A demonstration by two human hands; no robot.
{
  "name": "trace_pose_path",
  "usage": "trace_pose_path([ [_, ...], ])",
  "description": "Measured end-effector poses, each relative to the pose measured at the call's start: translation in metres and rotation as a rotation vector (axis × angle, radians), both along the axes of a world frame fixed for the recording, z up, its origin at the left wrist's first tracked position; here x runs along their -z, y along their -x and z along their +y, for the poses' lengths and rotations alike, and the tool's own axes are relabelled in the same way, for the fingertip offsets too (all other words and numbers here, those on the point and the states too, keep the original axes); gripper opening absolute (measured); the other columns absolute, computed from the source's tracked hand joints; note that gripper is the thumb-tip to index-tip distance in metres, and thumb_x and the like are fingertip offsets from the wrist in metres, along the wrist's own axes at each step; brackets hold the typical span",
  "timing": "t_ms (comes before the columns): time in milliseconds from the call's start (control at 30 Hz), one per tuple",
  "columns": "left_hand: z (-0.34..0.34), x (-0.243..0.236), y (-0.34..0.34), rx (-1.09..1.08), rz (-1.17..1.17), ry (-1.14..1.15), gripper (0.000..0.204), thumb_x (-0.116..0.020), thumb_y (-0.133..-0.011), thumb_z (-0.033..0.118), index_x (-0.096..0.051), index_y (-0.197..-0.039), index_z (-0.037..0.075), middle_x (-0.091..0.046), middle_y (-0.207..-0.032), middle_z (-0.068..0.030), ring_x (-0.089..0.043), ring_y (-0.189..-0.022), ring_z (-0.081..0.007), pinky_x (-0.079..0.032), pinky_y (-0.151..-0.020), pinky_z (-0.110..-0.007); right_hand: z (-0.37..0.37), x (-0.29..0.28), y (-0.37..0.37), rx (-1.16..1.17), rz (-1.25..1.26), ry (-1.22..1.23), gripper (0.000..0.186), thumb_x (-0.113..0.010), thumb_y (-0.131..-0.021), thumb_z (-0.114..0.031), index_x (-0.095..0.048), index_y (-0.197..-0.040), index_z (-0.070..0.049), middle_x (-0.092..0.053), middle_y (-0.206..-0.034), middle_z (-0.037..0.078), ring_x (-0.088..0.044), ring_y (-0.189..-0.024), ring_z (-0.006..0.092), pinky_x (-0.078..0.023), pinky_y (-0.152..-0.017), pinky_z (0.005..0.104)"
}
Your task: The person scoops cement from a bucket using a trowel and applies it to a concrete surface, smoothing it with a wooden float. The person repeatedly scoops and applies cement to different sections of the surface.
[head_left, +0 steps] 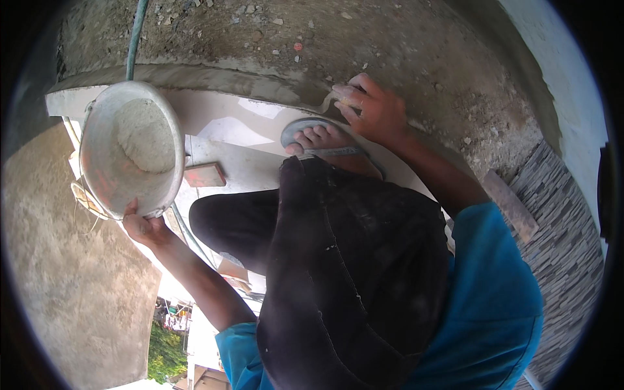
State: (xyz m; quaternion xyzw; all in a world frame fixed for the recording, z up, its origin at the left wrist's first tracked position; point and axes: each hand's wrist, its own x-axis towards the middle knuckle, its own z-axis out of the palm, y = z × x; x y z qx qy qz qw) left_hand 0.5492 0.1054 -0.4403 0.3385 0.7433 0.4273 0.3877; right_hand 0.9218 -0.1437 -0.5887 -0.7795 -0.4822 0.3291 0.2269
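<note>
At the left, my left hand (144, 229) grips the near rim of a pale round bucket (97, 156), the thumb inside and the fingers mostly hidden beneath. A grey powdery mix (146, 136) lies in the tilted bucket. My right hand (378, 110) is closed around the handle of what looks like a trowel (328, 101). Its curved neck shows past my fingers, and its blade is hard to make out. The tool is beside a strip of smooth wet-looking grey mortar (247, 83) along the ledge.
My sandalled foot (318, 140) stands on the pale ledge (192, 114) between my hands. A reddish rectangular block (205, 175) lies near the bucket. A green hose (136, 39) runs behind it. Rubble-strewn ground (292, 32) spreads beyond; a rectangular block (510, 205) lies at right.
</note>
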Motion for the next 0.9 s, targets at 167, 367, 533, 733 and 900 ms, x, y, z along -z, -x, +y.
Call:
trace_pose_path([
  [167,-0.001,-0.007,-0.023,-0.022,0.021,0.041,0.068,-0.043,-0.081,-0.006,-0.027,-0.146,-0.019,-0.039,-0.146,-0.0289,-0.045,-0.134,-0.0461,-0.047,-0.109,-0.062,0.024,0.039,-0.019,0.003,0.030,0.084,0.032,-0.072,-0.090,-0.031,-0.071,-0.120,-0.021,-0.063,-0.107,0.003,-0.068,-0.097,0.0264,-0.055,-0.081,0.0417],
  [367,0.010,-0.003,-0.004,-0.053,-0.006,0.042,0.067,-0.041,-0.081,-0.009,-0.027,-0.146,-0.018,-0.040,-0.144,-0.0293,-0.048,-0.131,-0.0459,-0.048,-0.108,-0.063,0.040,0.089,-0.010,-0.032,-0.074,0.124,0.033,-0.072,-0.090,-0.034,-0.070,-0.122,-0.023,-0.063,-0.111,0.002,-0.068,-0.102,0.0248,-0.055,-0.083,0.0416],
  [533,0.011,0.000,0.005,-0.030,-0.008,0.011,0.068,-0.040,-0.079,-0.010,-0.028,-0.145,-0.020,-0.041,-0.143,-0.0298,-0.049,-0.130,-0.0453,-0.050,-0.107,-0.061,0.045,0.086,0.006,-0.083,-0.138,0.100,0.032,-0.071,-0.090,-0.033,-0.071,-0.120,-0.024,-0.062,-0.111,0.000,-0.069,-0.098,0.0250,-0.056,-0.082,0.0438],
  [733,0.005,-0.003,-0.004,0.010,0.021,0.020,0.071,-0.039,-0.075,-0.010,-0.029,-0.144,-0.020,-0.042,-0.142,-0.0291,-0.049,-0.131,-0.0444,-0.052,-0.105,-0.058,0.039,0.055,0.013,-0.079,-0.157,-0.033,0.030,-0.074,-0.086,-0.029,-0.074,-0.115,-0.021,-0.061,-0.104,0.000,-0.069,-0.090,0.0239,-0.056,-0.077,0.0422],
  [900,0.004,-0.006,-0.012,0.009,0.032,0.005,0.073,-0.041,-0.076,-0.009,-0.029,-0.148,-0.015,-0.042,-0.143,-0.0288,-0.049,-0.131,-0.0442,-0.053,-0.105,-0.058,0.033,0.022,0.016,-0.059,-0.090,-0.090,0.028,-0.073,-0.085,-0.027,-0.073,-0.112,-0.020,-0.059,-0.101,0.002,-0.065,-0.095,0.0227,-0.051,-0.074,0.0444],
])
